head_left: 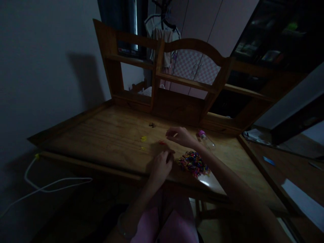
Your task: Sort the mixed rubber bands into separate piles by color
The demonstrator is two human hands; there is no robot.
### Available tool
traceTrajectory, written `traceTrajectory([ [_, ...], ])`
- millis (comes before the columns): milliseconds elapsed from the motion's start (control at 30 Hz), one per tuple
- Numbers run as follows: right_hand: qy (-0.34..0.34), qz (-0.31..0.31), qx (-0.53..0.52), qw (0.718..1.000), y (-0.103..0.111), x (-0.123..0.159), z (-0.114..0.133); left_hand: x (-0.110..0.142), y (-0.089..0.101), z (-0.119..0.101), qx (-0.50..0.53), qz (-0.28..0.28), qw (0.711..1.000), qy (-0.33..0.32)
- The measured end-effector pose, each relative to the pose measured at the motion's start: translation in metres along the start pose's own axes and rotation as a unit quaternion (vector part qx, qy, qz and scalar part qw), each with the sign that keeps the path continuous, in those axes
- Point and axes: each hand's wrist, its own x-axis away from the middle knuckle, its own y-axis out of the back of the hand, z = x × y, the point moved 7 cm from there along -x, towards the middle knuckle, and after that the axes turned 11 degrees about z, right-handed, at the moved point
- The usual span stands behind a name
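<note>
A heap of small multicoloured bands (194, 163) lies on the wooden desk (106, 135), near its front edge. My left hand (161, 165) rests just left of the heap, fingers curled down onto the desk; anything under them is hidden. My right hand (180, 136) hovers farther back, fingers pinched together, and what they pinch is too small to see. A red piece (162, 143) lies between the two hands. Yellow pieces (143, 138) and a dark piece (152, 125) sit apart to the left. The room is very dim.
A clear small bottle with a pink cap (206, 139) lies on its side right of my right hand. A wooden shelf unit (177, 81) stands at the desk's back. A white cable (50, 184) hangs off the left. Papers (303, 202) lie at the right.
</note>
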Motion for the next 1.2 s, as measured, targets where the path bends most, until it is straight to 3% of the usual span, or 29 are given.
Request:
traceTrajectory([
  [167,-0.047,0.055,0.011,0.997,0.006,0.061,0.007,-0.002,-0.008,0.001,-0.028,0.046,0.998,-0.013],
  [333,-0.061,0.076,0.045,0.994,-0.008,0.093,0.013,-0.004,-0.011,-0.003,-0.039,0.063,0.996,-0.046],
  [533,-0.03,0.087,0.113,0.989,-0.028,0.098,0.01,-0.005,-0.012,-0.001,-0.05,0.055,0.996,-0.04],
  [700,-0.03,0.082,0.116,0.989,-0.03,0.098,0.006,-0.006,-0.012,-0.001,-0.042,0.053,0.997,-0.04],
  [1000,-0.03,0.067,-0.01,0.997,-0.009,0.105,-0.001,-0.003,-0.008,-0.004,-0.021,0.05,0.997,-0.05],
  [1200,-0.046,0.05,-0.106,0.992,-0.002,0.1,-0.018,-0.002,-0.006,-0.003,0.055,0.052,0.996,-0.048],
])
